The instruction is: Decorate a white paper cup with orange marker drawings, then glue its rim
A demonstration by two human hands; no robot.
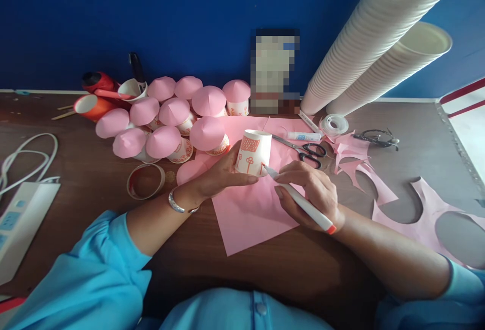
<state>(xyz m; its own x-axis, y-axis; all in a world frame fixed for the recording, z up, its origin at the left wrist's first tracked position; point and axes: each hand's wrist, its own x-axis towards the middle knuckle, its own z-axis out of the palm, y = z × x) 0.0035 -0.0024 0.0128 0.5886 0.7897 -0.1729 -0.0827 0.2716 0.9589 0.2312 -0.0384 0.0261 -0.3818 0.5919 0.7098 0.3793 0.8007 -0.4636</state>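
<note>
"How much is done?"

"At ten o'clock from the held cup [254, 140], many decorated cups [174, 111] wear pink cones. The held one has an orange-red patch and flowers, a blank upper right and no cone: part-done, I'd judge. At one o'clock, the stacked cups [356, 32] look plain."

"And the fingers?"

"The left hand [222, 174] pinches the cup between thumb and fingers, some hidden behind it; the cup sits at that hand's two o'clock, above the pink paper [250, 219]. The right hand [312, 186] pinches a marker [305, 206], its tip at the cup's five o'clock."
</note>
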